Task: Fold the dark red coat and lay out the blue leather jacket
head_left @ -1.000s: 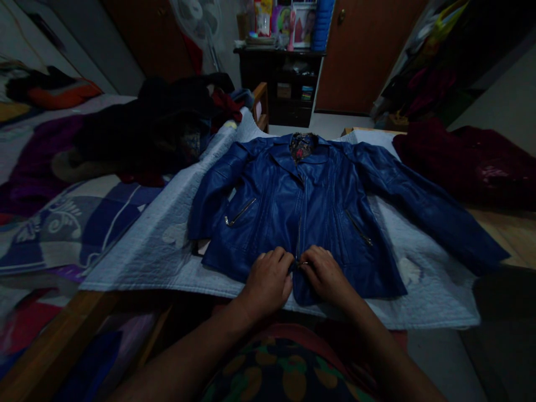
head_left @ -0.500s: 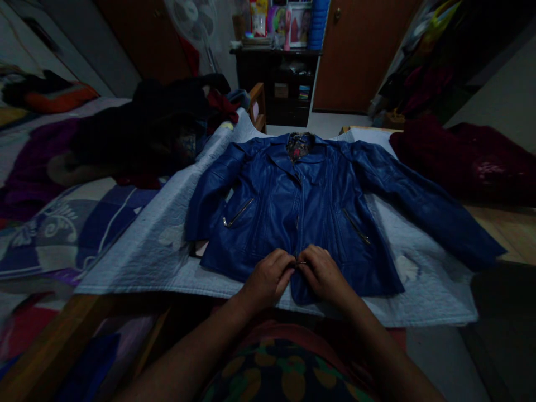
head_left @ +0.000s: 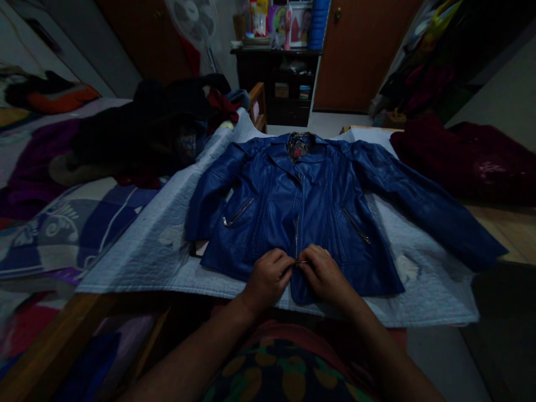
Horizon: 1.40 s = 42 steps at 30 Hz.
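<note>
A blue leather jacket [head_left: 272,206] lies face up, its collar away from me and one sleeve stretched out to the right. Down its front runs a metal zipper [head_left: 297,237]. At the zipper's lower end, near the hem, my left hand [head_left: 270,278] pinches the front edge of the jacket. My right hand [head_left: 321,273] is closed in a pinch just beside it, fingertips nearly meeting the left ones. The small part between the fingertips is mostly hidden. Slanted zip pockets [head_left: 238,212] show on both sides.
A pale quilted cover [head_left: 142,262] lies under the jacket. Dark clothes [head_left: 125,128] are heaped at the left beside a checked blue cloth [head_left: 75,223]. Maroon fabric [head_left: 469,162] lies at the right. A shelf cabinet [head_left: 272,78] and a fan [head_left: 192,22] stand behind.
Both hands stay at the hem with fingertips together and have shifted only slightly. More of the front zipper's teeth now shows above them.
</note>
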Motion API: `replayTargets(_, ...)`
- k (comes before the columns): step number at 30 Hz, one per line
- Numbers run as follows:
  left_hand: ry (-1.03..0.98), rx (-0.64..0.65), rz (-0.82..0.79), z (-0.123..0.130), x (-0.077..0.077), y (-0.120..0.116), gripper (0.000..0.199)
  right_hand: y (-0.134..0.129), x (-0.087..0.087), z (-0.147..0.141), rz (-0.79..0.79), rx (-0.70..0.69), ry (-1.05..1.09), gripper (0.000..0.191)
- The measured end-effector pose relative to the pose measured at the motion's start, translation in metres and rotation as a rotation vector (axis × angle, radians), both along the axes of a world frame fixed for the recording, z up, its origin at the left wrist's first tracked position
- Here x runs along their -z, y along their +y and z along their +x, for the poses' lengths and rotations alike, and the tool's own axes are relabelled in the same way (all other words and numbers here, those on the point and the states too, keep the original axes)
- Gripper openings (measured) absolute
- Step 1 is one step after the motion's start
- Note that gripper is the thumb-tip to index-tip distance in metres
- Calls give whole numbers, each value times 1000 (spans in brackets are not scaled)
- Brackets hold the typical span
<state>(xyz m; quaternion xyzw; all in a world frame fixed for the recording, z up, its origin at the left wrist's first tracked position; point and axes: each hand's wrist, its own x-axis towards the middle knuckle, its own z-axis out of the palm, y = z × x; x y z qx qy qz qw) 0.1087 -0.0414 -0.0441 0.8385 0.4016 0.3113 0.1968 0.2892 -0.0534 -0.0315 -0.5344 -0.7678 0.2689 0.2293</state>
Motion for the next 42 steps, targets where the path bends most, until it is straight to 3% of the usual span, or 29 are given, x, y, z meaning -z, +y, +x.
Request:
replayTargets(8, 143, -68, 15, 5, 0, 0, 10, 0, 1, 1, -1, -3, 5, 9)
replayTargets(26, 417, -67, -45, 13, -12, 0, 9, 0, 3, -5, 63, 34, -104, 7)
replayTargets(34, 391, 11, -28, 5, -9, 0, 13, 2, 7, -8, 86, 74, -136, 7)
replayTargets(42, 198, 18, -22, -1, -5, 4, 12, 3, 4, -7, 55, 55, -129, 7)
